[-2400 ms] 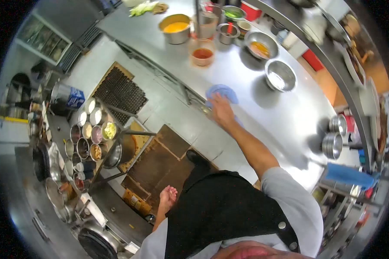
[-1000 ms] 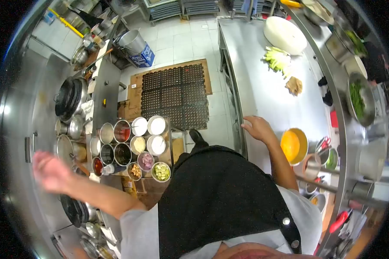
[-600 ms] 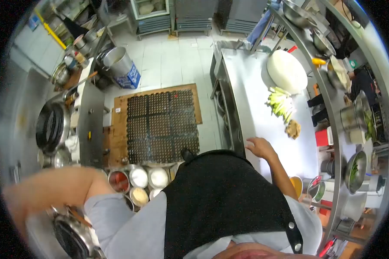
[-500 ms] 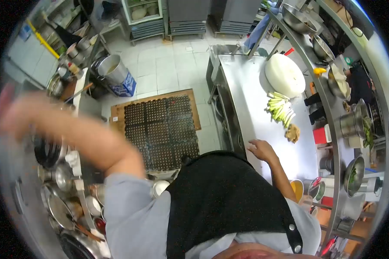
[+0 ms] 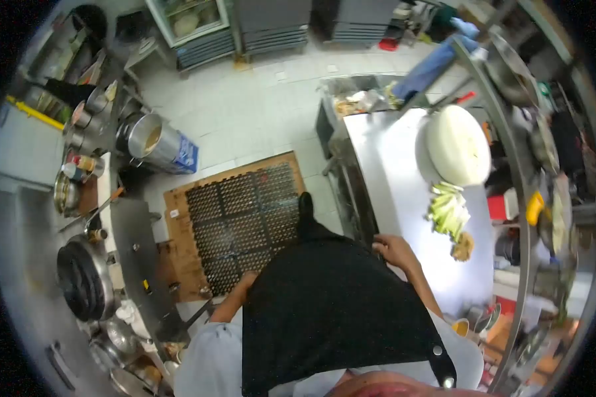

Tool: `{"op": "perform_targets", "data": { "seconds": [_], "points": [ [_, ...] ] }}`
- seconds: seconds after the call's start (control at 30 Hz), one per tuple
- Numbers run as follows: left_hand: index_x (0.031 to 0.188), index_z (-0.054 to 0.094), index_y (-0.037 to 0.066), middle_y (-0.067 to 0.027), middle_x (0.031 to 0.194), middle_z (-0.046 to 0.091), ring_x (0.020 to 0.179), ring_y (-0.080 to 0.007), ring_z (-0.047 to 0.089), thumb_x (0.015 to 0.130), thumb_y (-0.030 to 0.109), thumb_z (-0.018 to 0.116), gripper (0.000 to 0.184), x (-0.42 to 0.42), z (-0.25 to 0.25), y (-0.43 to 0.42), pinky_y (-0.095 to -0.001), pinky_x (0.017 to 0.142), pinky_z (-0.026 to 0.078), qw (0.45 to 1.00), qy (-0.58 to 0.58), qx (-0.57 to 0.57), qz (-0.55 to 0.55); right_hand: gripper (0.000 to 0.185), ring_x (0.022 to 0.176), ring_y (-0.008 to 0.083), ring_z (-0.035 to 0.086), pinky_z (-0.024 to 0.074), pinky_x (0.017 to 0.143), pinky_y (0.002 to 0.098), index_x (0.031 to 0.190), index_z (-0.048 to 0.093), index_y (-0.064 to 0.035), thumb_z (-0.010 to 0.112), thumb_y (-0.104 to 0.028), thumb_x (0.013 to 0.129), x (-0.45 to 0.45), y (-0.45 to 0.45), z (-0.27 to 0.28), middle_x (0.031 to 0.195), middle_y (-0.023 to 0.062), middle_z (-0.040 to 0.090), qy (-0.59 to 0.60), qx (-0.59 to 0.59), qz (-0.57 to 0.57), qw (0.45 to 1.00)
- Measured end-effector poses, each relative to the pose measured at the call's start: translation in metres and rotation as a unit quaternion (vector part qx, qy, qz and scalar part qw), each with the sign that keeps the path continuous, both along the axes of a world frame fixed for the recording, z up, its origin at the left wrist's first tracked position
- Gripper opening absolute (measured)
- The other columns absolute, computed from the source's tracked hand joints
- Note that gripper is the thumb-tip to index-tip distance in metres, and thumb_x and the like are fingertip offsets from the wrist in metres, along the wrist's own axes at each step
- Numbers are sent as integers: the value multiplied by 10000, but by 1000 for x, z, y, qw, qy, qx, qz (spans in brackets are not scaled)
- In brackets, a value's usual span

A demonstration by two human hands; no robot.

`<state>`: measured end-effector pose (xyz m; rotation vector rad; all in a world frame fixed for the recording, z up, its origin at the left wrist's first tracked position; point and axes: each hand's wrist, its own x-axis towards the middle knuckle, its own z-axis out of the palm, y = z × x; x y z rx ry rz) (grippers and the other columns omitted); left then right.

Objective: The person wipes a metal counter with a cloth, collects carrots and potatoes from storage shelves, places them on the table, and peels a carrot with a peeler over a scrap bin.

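My right hand [image 5: 394,250] hangs at the near-left edge of the steel table [image 5: 404,218], its fingers loosely bent and apart with nothing visible in them. Beyond it on the table lies a pile of pale green-and-white cut vegetable stalks [image 5: 447,210], with a knobbly brown piece like ginger [image 5: 463,246] beside it. A thick round white chopping block [image 5: 458,145] stands farther back. Low on my left side, my left hand [image 5: 248,282] is partly covered by the black apron [image 5: 331,311]; its fingers are hidden.
A perforated black mat [image 5: 245,218] lies on the floor ahead. To the left are a tall metal pot [image 5: 153,139], a stove counter [image 5: 139,258] and a black wok [image 5: 83,281]. A steel shelf [image 5: 510,165] with bowls runs along the right. A bin with scraps [image 5: 361,99] stands past the table.
My left arm, stretched far out over the left counter before, has dropped to my side. My right hand has drawn back slightly to the table edge. The view has shifted, and a dark shoe now shows.
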<state>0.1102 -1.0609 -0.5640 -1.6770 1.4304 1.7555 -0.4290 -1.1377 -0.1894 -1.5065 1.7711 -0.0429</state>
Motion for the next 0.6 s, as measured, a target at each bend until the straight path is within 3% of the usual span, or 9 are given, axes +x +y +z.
{"op": "perform_targets", "data": {
  "seconds": [0.03, 0.07, 0.13, 0.2, 0.27, 0.37, 0.47, 0.57, 0.6],
  "points": [
    [1333, 646, 26, -201, 1047, 738, 979, -307, 708, 989, 278, 543, 439, 42, -4, 11, -434, 851, 550, 978, -84, -102, -162, 433, 1057, 382, 705, 545, 930, 436, 1250, 698, -27, 664, -331, 944, 7, -44, -4, 1146, 224, 725, -33, -11, 22, 999],
    [1336, 645, 39, -177, 976, 745, 902, -275, 718, 987, 290, 563, 437, 76, 2, 15, -427, 782, 558, 912, -184, -196, -309, 428, 1050, 381, 705, 546, 926, 444, 1261, 693, -34, 663, -323, 947, 12, -86, -28, 1156, 230, 719, -35, -50, 71, 996],
    [1334, 647, 44, -180, 986, 742, 913, -281, 715, 983, 297, 568, 440, 113, 53, 4, -428, 792, 555, 964, -243, -106, -4, 422, 1041, 389, 698, 546, 915, 463, 1272, 685, -47, 668, -314, 946, 32, -183, -53, 1160, 232, 712, -29, -117, 162, 979],
    [1331, 650, 48, -183, 995, 738, 925, -287, 711, 979, 304, 573, 442, 110, 97, -15, -429, 803, 553, 906, -248, -74, 336, 421, 1050, 401, 682, 541, 905, 483, 1265, 683, -51, 671, -320, 941, 76, -287, -43, 1145, 222, 712, -4, -130, 245, 961],
    [1329, 652, 53, -185, 1005, 735, 937, -293, 707, 975, 312, 578, 444, 86, 128, -40, -430, 814, 550, 833, -225, -96, 497, 422, 1068, 400, 667, 534, 900, 497, 1256, 681, -55, 664, -335, 941, 135, -379, -11, 1135, 206, 712, 45, -108, 328, 937],
    [1325, 656, 59, -189, 1020, 730, 955, -302, 701, 970, 323, 586, 448, 41, 142, -80, -431, 830, 546, 793, -184, -116, 569, 426, 1071, 384, 671, 536, 907, 490, 1264, 676, -67, 643, -357, 955, 217, -481, 24, 1137, 195, 715, 61, -187, 435, 879],
    [1321, 659, 66, -193, 1034, 725, 972, -311, 696, 964, 334, 594, 452, 2, 134, -127, -432, 846, 542, 816, -128, -116, 551, 423, 1108, 382, 669, 534, 958, 477, 1284, 668, -84, 615, -369, 976, 298, -547, 33, 1200, 182, 710, -51, -217, 447, 866],
    [1317, 663, 73, -197, 1049, 720, 990, -319, 690, 958, 345, 602, 455, -9, 136, -190, -434, 862, 538, 869, -51, -115, 478, 451, 1155, 375, 658, 512, 1012, 468, 1318, 659, -82, 613, -375, 978, 366, -583, -1, 1261, 188, 692, -108, -187, 455, 864],
    [1316, 664, 75, -199, 1054, 718, 996, -322, 688, 956, 349, 604, 456, -5, 139, -213, -434, 868, 537, 883, -27, -119, 453, 462, 1089, 332, 701, 547, 968, 441, 1337, 658, -77, 631, -384, 992, 384, -589, -32, 1192, 182, 729, -85, -173, 453, 871]
  ]
}}
